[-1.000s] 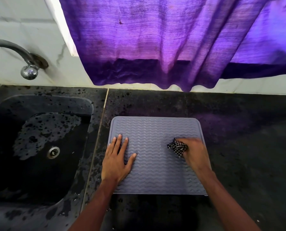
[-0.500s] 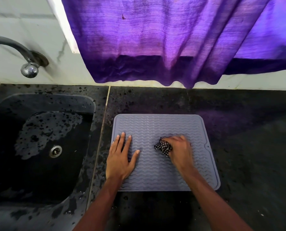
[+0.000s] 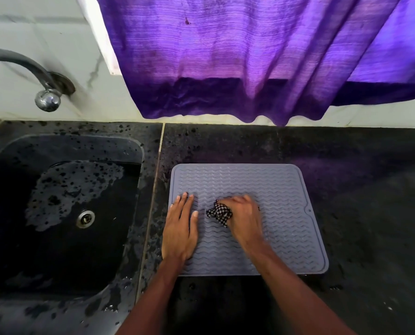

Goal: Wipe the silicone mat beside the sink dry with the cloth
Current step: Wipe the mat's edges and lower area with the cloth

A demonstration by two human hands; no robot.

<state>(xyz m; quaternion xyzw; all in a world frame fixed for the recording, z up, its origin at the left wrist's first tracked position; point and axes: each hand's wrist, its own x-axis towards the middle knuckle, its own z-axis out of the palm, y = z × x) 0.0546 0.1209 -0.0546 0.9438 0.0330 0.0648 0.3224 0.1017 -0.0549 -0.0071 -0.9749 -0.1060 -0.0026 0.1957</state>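
Observation:
A grey silicone mat (image 3: 281, 189) with wavy ridges lies flat on the dark counter, just right of the sink. My left hand (image 3: 180, 230) rests flat on the mat's left edge, fingers together and pointing away from me. My right hand (image 3: 245, 218) is closed on a bunched black-and-white checked cloth (image 3: 220, 213) and presses it onto the middle of the mat. The cloth pokes out to the left of my fist, close to my left thumb. Most of the cloth is hidden under my hand.
A black sink (image 3: 64, 213) with water in it and a metal drain (image 3: 85, 219) sits to the left. A tap (image 3: 47, 100) juts from the tiled wall above it. A purple curtain (image 3: 250, 56) hangs over the counter's back edge. The counter (image 3: 370, 213) around the mat is wet and spotted.
My right hand has slid the cloth leftward across the mat, from near its right edge to the middle. My left hand has stayed on the left edge.

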